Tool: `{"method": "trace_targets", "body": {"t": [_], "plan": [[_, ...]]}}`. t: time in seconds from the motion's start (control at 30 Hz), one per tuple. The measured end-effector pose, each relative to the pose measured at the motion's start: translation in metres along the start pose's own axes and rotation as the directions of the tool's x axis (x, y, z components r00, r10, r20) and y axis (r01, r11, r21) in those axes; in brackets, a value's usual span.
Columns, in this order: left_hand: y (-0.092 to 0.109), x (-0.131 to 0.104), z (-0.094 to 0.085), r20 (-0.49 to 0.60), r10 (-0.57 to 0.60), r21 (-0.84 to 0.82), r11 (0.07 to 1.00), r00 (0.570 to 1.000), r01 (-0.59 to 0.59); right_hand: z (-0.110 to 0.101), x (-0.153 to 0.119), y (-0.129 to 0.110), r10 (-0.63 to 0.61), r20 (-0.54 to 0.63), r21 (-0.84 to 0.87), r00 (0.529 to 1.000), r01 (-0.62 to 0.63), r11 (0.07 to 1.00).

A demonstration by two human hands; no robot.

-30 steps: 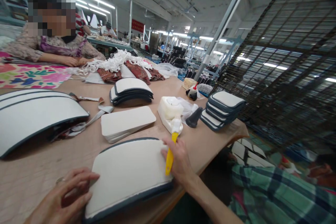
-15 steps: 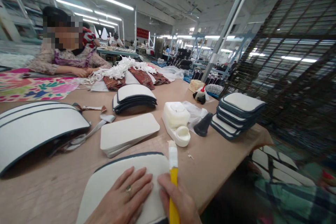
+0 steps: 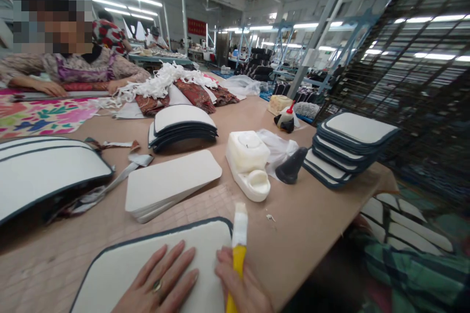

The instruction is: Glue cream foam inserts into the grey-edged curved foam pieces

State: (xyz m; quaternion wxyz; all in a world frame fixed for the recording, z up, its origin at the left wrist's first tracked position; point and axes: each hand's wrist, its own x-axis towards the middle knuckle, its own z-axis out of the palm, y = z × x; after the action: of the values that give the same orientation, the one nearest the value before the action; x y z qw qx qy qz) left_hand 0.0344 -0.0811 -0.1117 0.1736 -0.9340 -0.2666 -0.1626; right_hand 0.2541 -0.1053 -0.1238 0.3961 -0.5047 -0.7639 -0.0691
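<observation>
A white panel with rounded corners and dark edging (image 3: 110, 269) lies on the table in front of me. My left hand (image 3: 157, 281), a ring on one finger, rests flat on it with the fingers stretched out. At the panel's right edge, my right hand (image 3: 240, 279) is closed around the yellow handle of a brush (image 3: 240, 239). The bristles point up and away from me, whitish at the tip. The thumb and fingertips of that hand touch the panel's edge. Beyond the brush stands a white plastic container cut open (image 3: 246, 156), with a round spout facing me.
Plain white boards (image 3: 172, 181) lie stacked beyond the panel. Curved edged panels (image 3: 183, 120) stand behind them, larger ones (image 3: 47, 171) at left, another stack (image 3: 360, 127) at right. A black cone (image 3: 292, 166) and red-tipped bottle (image 3: 284, 120) stand nearby. A co-worker (image 3: 84, 71) leans over patterned fabric.
My view has shifted slightly. The panel has turned and shows more of its dark far edge. My left hand has slid left on it; the right hand still holds the brush.
</observation>
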Motion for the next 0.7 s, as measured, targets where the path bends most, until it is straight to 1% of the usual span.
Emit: {"method": "trace_targets", "body": {"t": [0.07, 0.13, 0.17, 0.23, 0.33, 0.4, 0.43, 0.47, 0.5, 0.53, 0.57, 0.6, 0.63, 0.67, 0.7], "plan": [[0.003, 0.001, -0.004, 0.061, -0.017, -0.014, 1.0, 0.998, 0.018, 0.012, 0.004, -0.008, 0.006, 0.049, -0.098, 0.999, -0.001, 0.995], [0.004, 0.001, -0.004, 0.07, -0.02, -0.017, 1.0, 0.997, 0.021, 0.024, 0.008, -0.018, 0.046, 0.009, -0.163, 0.999, -0.044, 0.986], [0.004, 0.0, -0.002, 0.052, -0.018, -0.013, 1.0, 0.999, 0.018, 0.029, 0.01, -0.024, 0.067, -0.023, -0.174, 0.997, -0.07, 0.982], [0.004, -0.004, 0.006, -0.002, -0.007, -0.013, 1.0, 1.0, 0.007, 0.038, 0.014, -0.034, 0.112, -0.059, -0.18, 0.992, -0.121, 0.976], [0.0, -0.006, 0.014, 0.004, 0.006, -0.049, 0.999, 1.0, -0.006, 0.043, 0.017, -0.042, 0.157, -0.029, -0.154, 0.987, -0.16, 0.975], [-0.002, -0.004, 0.009, -0.008, 0.008, -0.082, 0.997, 1.0, -0.008, 0.042, 0.018, -0.04, 0.178, -0.008, -0.113, 0.984, -0.177, 0.978], [-0.002, 0.0, 0.003, 0.003, -0.009, -0.104, 0.994, 1.0, 0.009, 0.04, 0.018, -0.038, 0.162, 0.01, -0.097, 0.987, -0.161, 0.982], [-0.001, 0.005, -0.006, 0.036, -0.037, -0.135, 0.99, 0.999, 0.042, 0.037, 0.016, -0.034, 0.133, 0.031, -0.089, 0.991, -0.13, 0.988], [0.002, 0.011, -0.017, 0.095, -0.078, -0.172, 0.981, 0.992, 0.094, 0.035, 0.014, -0.029, 0.095, 0.049, -0.086, 0.994, -0.091, 0.992], [0.006, 0.018, -0.027, 0.183, -0.132, -0.21, 0.963, 0.974, 0.17, 0.032, 0.011, -0.023, 0.049, 0.064, -0.086, 0.997, -0.043, 0.995], [0.012, 0.026, -0.036, 0.273, -0.176, -0.25, 0.936, 0.946, 0.246, 0.031, 0.006, -0.017, 0.001, 0.083, -0.081, 0.997, 0.005, 0.997], [0.017, 0.033, -0.042, 0.383, -0.222, -0.275, 0.899, 0.897, 0.34, 0.03, 0.001, -0.01, -0.035, 0.095, -0.067, 0.995, 0.041, 0.997], [0.022, 0.039, -0.045, 0.445, -0.266, -0.29, 0.861, 0.855, 0.419, 0.031, -0.004, -0.002, -0.08, 0.118, -0.049, 0.99, 0.086, 0.995], [0.026, 0.042, -0.045, 0.478, -0.262, -0.316, 0.839, 0.838, 0.442, 0.034, -0.008, 0.005, -0.138, 0.149, -0.025, 0.979, 0.143, 0.989], [0.027, 0.042, -0.043, 0.484, -0.258, -0.342, 0.824, 0.836, 0.452, 0.038, -0.012, 0.011, -0.172, 0.151, -0.007, 0.974, 0.175, 0.985]]}}
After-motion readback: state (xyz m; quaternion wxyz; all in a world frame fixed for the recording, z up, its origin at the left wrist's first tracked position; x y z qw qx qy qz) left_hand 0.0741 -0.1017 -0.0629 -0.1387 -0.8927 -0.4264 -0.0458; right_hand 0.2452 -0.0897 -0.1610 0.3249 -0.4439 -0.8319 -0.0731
